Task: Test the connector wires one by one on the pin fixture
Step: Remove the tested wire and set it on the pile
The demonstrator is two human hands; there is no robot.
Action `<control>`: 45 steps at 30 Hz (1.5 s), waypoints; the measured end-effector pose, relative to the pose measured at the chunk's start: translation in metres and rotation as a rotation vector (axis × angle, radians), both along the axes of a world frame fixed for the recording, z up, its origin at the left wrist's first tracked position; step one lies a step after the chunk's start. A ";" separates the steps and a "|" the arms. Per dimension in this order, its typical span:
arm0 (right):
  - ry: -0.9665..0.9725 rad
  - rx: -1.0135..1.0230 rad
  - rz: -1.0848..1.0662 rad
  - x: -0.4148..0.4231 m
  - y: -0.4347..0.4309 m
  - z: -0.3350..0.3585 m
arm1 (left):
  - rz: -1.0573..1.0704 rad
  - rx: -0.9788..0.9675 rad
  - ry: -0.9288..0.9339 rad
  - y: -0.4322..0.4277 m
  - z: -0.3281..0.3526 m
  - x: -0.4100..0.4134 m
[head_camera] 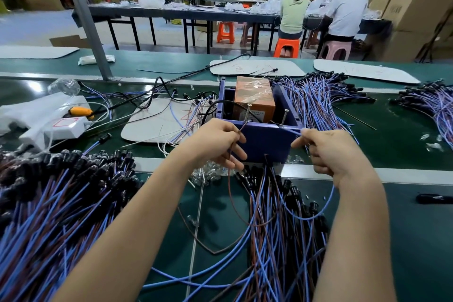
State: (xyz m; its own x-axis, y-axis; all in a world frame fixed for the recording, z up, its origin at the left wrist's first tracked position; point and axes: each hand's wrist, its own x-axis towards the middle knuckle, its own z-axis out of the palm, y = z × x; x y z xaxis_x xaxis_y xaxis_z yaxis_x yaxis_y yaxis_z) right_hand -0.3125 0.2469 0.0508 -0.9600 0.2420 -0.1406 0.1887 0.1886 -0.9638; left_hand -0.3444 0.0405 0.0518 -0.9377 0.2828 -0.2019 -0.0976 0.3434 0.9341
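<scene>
We hold two wires up to the pin fixture (264, 140). It is a blue box with an open top, and it sits on the green counter (404, 228). Our left hand (215, 144) is curled, and its grip pinches the brown wire (242, 127) between thumb and fingers. Our right hand (328, 152) is curled too, and its grip pinches the blue wire (305, 219).

Two thin metal pins stand up at the front wall of the box. The left pin (249, 111) is just past our left hand, up and a bit to the right. The brown wire's end pokes out of the grip and slants up at the foot of that pin. It is right beside it, but we cannot tell if it touches.

The right pin (284, 116) is up and to the left of our right hand. The blue wire's end runs sideways from that grip along the box edge toward this pin. Each hand is nearest its own pin, so we think the next small move is to press both ends on together.

Both wires hang in loops in front of the box and drop into the near pile (282, 252) of wires. Inside the blue box sits an orange box (255, 98) with clear tape on it. Another pile (49, 216) lies at our left, and a far pile (316, 98) lies on the right side of the blue box.
</scene>
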 end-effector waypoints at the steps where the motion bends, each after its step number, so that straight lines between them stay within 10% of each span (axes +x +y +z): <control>1: 0.028 -0.020 -0.020 0.000 0.001 0.001 | -0.001 -0.001 0.001 0.000 0.000 0.000; 20: 0.064 0.029 -0.029 -0.002 0.002 -0.002 | -0.054 -0.011 0.006 -0.006 -0.003 -0.005; 26: 0.067 -0.105 0.554 0.022 -0.003 0.022 | -0.705 -0.310 -0.160 -0.031 0.014 0.004; 45: 0.186 -0.261 0.848 0.047 -0.018 0.057 | -1.059 0.153 0.100 -0.051 0.046 0.012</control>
State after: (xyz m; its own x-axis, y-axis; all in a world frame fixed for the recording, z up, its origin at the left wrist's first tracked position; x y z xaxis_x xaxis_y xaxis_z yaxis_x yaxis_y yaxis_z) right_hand -0.2655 0.2286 0.1073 -0.8143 -0.5744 0.0837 -0.0772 -0.0357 -0.9964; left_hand -0.3319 -0.0110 0.0983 -0.2115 0.9769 -0.0313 0.2603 0.0871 0.9616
